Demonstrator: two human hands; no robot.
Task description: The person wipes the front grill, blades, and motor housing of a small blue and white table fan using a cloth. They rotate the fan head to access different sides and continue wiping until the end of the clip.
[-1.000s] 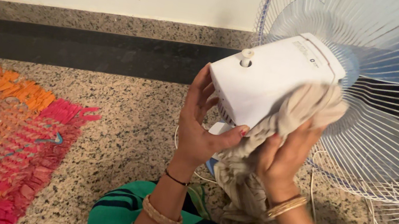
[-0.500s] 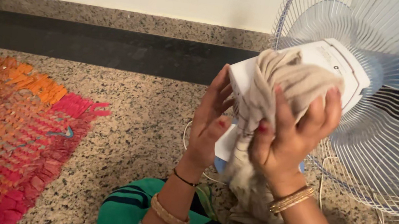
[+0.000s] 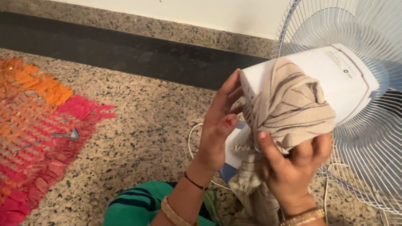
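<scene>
Right hand (image 3: 292,165) grips a soft, limp cloth (image 3: 291,107) against a rigid fan motor housing (image 3: 342,78); left hand (image 3: 220,123), fingers open, steadies its end.

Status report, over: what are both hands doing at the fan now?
Left hand steadies the white fan housing. Right hand presses a beige cloth on it. Wire grille close behind, white cord on floor.

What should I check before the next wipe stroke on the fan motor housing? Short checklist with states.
1. Left hand steadying the white motor housing: ok, fingers on its rear end.
2. Right hand gripping the beige cloth: ok.
3. Cloth against housing: ok, bunched over its near side.
4. Cloth tail clear of the wire grille: ok, hangs toward the lap.
5. White cord unplugged: cannot tell.
</scene>
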